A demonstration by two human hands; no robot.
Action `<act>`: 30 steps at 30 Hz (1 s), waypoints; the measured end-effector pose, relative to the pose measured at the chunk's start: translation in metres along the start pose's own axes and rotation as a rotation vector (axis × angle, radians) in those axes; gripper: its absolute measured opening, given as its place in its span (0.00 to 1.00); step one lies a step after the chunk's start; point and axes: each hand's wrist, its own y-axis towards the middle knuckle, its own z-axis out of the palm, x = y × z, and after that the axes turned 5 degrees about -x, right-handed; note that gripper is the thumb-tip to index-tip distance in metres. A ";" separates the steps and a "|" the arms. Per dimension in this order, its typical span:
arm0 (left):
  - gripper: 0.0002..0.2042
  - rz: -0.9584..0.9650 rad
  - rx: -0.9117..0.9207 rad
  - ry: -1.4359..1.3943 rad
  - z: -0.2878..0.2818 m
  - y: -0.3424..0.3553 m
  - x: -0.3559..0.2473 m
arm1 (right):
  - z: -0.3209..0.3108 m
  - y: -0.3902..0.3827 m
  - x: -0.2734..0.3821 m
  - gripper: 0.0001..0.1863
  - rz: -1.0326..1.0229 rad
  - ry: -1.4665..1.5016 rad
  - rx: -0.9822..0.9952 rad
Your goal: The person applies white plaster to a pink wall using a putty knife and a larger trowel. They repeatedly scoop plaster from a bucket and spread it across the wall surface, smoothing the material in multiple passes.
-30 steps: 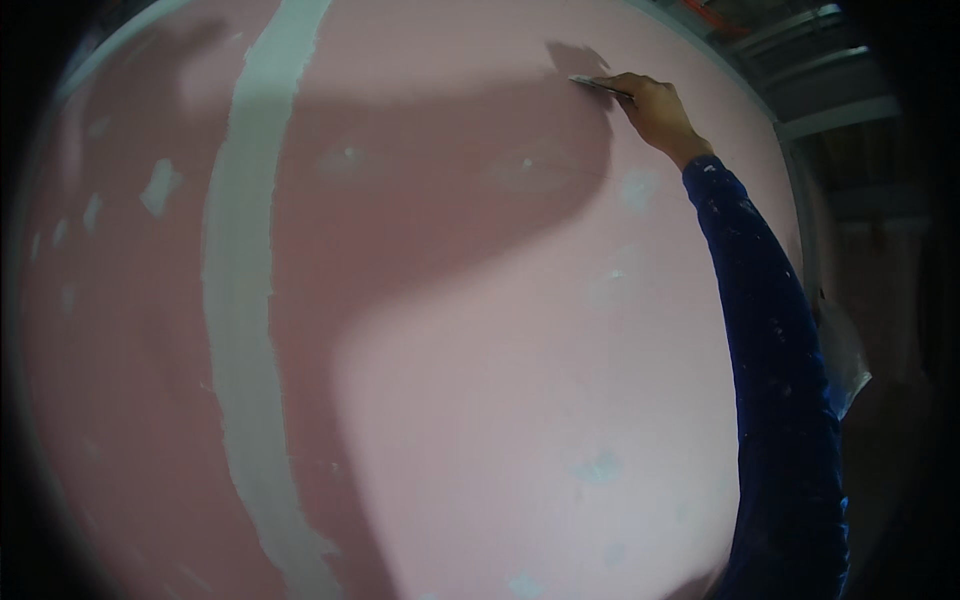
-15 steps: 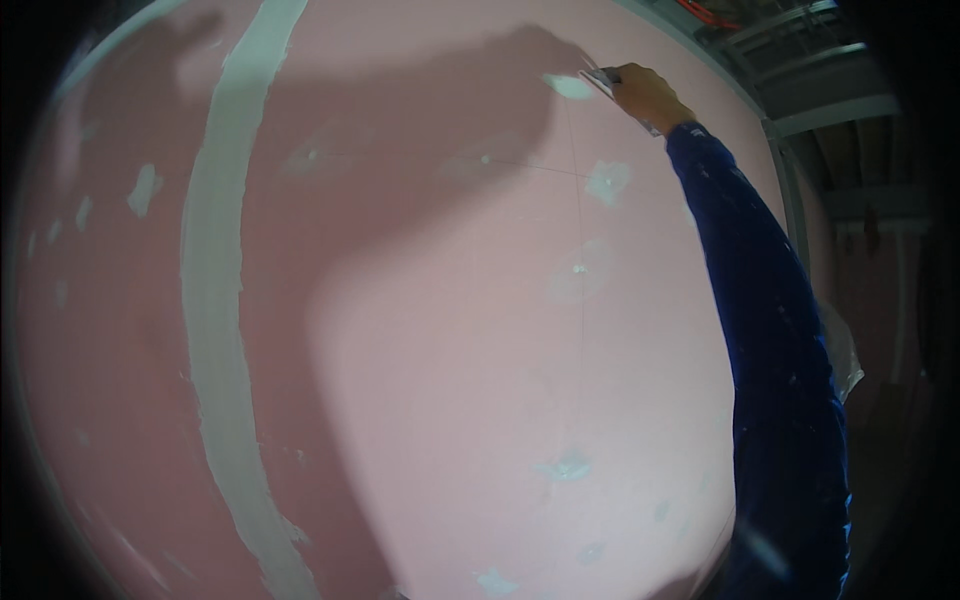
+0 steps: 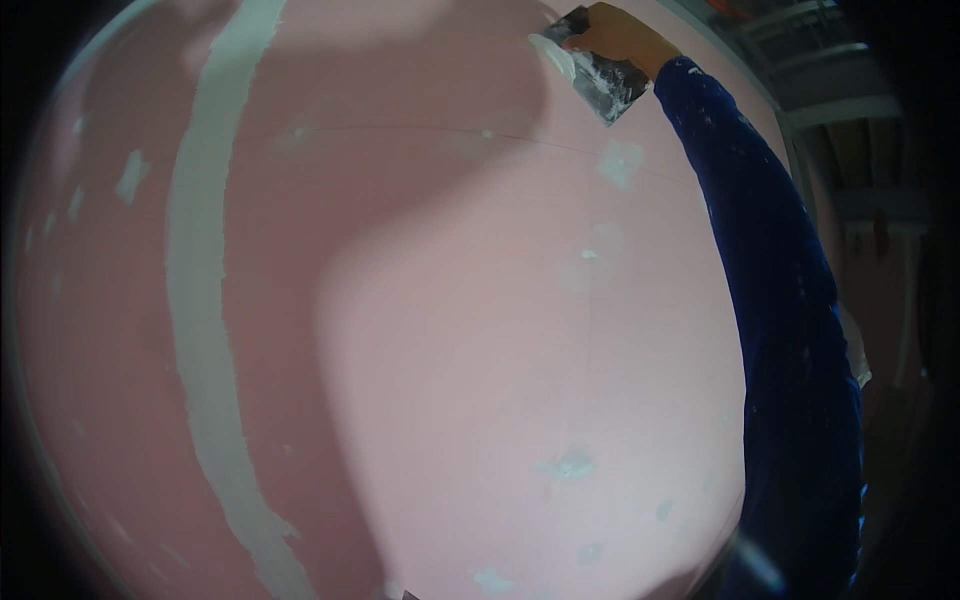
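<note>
My right hand [image 3: 620, 35], at the end of a dark blue, paint-flecked sleeve, grips a wide metal putty knife [image 3: 605, 95] smeared with white compound, high on a pink board wall [image 3: 470, 350]. The blade is angled at the wall's upper right; whether it touches is hard to tell. Pale filler patches [image 3: 620, 162] dot the board below it. A long band of grey-white compound [image 3: 200, 290] runs down the left. At the bottom middle, the dark corner of an object [image 3: 408, 595] peeks in. My left hand is not visible.
Metal framing [image 3: 820, 50] and a bit of red at the upper right edge of the wall open onto a dim space with another pink board [image 3: 880, 310]. A crumpled plastic sheet [image 3: 858, 350] hangs behind my right arm. My shadow covers much of the left of the wall.
My right hand has risen toward the top edge, and the knife has turned from nearly edge-on to show its broad, smeared face.
</note>
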 end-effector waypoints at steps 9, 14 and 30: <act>0.34 -0.231 0.098 -0.101 -0.328 -0.035 0.108 | 0.016 0.102 0.184 0.33 0.209 -0.035 0.039; 0.33 -0.200 0.189 -0.208 -0.471 -0.068 0.140 | -0.079 0.109 0.269 0.35 0.294 0.053 -0.152; 0.36 -0.109 0.221 0.008 -0.315 0.007 -0.220 | -0.125 0.057 -0.138 0.21 0.209 0.052 -0.102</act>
